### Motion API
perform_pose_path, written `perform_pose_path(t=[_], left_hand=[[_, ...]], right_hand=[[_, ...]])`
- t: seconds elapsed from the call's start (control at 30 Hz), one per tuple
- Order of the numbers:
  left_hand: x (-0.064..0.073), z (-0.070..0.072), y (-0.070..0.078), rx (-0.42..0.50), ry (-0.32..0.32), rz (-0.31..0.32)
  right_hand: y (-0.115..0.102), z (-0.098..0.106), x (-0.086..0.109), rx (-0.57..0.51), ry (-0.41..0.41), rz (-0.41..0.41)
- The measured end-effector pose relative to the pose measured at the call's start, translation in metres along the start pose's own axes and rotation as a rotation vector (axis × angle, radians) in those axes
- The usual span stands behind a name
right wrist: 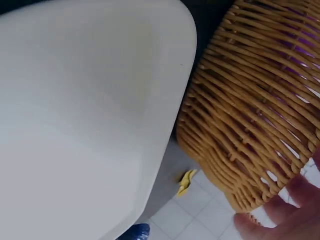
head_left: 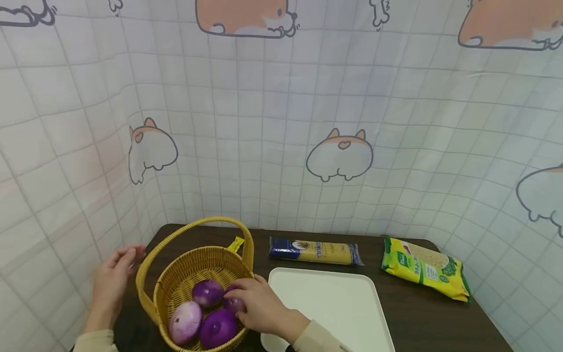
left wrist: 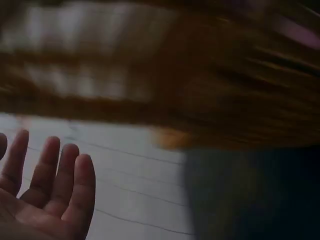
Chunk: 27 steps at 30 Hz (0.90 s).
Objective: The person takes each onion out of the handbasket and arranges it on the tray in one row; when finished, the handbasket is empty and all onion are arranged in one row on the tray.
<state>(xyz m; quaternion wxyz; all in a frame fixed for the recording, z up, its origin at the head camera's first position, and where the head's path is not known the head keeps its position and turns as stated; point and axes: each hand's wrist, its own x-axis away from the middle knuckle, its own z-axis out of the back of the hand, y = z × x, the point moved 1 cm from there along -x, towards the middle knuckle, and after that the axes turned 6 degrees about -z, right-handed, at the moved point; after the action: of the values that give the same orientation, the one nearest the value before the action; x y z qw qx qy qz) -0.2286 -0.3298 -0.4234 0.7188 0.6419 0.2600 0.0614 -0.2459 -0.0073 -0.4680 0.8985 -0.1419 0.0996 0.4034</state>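
A wicker basket (head_left: 176,274) with a tall arched handle stands on the dark table, holding several purple onions (head_left: 218,328). My right hand (head_left: 261,305) reaches over the basket's right rim, its fingers curved around the rightmost onion (head_left: 232,304). In the right wrist view, the fingertips (right wrist: 248,226) show at the basket rim (right wrist: 305,167), while that onion is hidden. My left hand (head_left: 110,281) is held up left of the handle, apart from the basket. Its fingers (left wrist: 82,185) look extended and hold nothing in the left wrist view, where the basket (left wrist: 225,100) is blurred.
A white tray (head_left: 327,303) lies right of the basket. Behind it is a pack of spaghetti (head_left: 316,251); a yellow-green packet (head_left: 426,269) lies at the far right. A small yellow packet (head_left: 236,244) sits behind the basket. A patterned curtain (head_left: 264,146) hangs around the table.
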Motion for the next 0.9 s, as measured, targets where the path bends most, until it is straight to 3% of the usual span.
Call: perform_pose_path(t=[0.1, 0.17, 0.23, 0.4, 0.63, 0.9], left_hand=[[0.006, 0.004, -0.048, 0.008, -0.057, 0.168], [0.011, 0.003, -0.069, 0.021, -0.094, 0.225], [0.012, 0.000, -0.081, 0.052, -0.142, 0.249], [0.009, -0.010, -0.083, -0.004, -0.214, 0.253], [0.017, -0.021, -0.082, 0.174, -0.213, 0.323], [0.025, -0.022, -0.087, 0.180, -0.208, 0.346]], right_hand=[[-0.001, -0.005, -0.002, -0.007, -0.069, -0.038], [0.000, -0.007, -0.003, -0.021, -0.105, -0.066], [0.001, -0.008, -0.006, -0.038, -0.133, -0.093], [0.001, -0.005, -0.012, -0.051, -0.155, -0.136], [-0.003, -0.006, -0.017, 0.019, -0.131, -0.154], [-0.006, -0.009, -0.022, 0.084, -0.156, -0.194]])
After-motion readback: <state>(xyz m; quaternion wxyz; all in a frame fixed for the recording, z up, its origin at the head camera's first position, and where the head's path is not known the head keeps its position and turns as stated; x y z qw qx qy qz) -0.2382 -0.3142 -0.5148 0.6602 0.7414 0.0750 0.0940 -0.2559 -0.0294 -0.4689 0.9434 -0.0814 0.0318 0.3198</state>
